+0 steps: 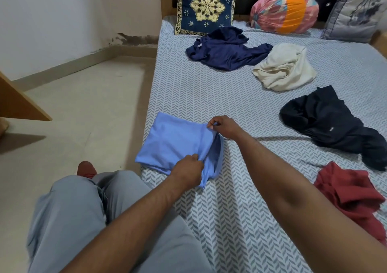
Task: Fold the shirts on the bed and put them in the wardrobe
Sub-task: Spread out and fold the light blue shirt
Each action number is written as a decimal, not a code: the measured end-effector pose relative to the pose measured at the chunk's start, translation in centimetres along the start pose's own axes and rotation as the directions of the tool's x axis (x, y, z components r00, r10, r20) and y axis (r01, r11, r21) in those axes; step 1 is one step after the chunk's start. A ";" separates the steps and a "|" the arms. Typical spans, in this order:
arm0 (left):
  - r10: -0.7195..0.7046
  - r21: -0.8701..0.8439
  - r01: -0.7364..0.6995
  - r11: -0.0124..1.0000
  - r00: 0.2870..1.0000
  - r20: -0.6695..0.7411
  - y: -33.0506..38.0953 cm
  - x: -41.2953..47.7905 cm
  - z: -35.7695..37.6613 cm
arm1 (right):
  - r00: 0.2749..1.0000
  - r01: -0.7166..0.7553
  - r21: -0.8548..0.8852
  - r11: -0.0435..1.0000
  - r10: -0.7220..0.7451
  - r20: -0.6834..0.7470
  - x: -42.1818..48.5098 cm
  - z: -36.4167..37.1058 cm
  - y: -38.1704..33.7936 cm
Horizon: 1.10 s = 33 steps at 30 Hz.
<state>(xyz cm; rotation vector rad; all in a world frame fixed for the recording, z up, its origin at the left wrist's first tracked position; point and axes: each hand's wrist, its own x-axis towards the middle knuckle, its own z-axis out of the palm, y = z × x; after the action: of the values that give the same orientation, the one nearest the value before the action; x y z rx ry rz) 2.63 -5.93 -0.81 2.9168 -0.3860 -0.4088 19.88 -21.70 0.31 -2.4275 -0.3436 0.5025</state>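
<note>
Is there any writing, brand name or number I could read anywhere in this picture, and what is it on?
No text here is legible.
On the black shirt: a small white mark, too small and blurred to read.
On the navy shirt: a pale neck tag, too small to read.

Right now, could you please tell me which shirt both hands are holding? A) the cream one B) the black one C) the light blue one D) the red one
C: the left hand and the right hand both pinch the light blue shirt along its right side.
</note>
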 end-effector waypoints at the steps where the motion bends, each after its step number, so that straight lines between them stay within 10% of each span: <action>1: 0.026 -0.025 -0.026 0.999 1.000 -0.007 0.0 0.1 0.2 | 1.000 -0.009 -0.009 1.000 0.009 0.010 -0.1 0.0 0.0; 9: 0.065 -0.031 -0.062 0.998 0.993 0.096 -0.5 0.5 0.0 | 0.994 -0.035 0.101 0.994 0.025 0.103 -0.2 -1.1 0.1; 19: 0.001 0.001 -0.001 1.000 0.933 -0.360 -1.2 0.6 0.7 | 0.991 0.133 -0.205 0.970 -0.126 0.047 1.6 -1.1 0.7; 33: -0.192 -0.134 0.157 0.979 0.930 -0.314 -0.2 1.1 0.8 | 0.995 0.100 -0.155 0.983 -0.096 0.038 2.0 0.0 1.7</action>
<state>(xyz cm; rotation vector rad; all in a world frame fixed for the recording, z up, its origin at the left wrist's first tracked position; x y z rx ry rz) 3.43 -6.15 -1.91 2.8498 -0.0542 0.0353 21.88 -22.29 -1.27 -2.5411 -0.5311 0.4852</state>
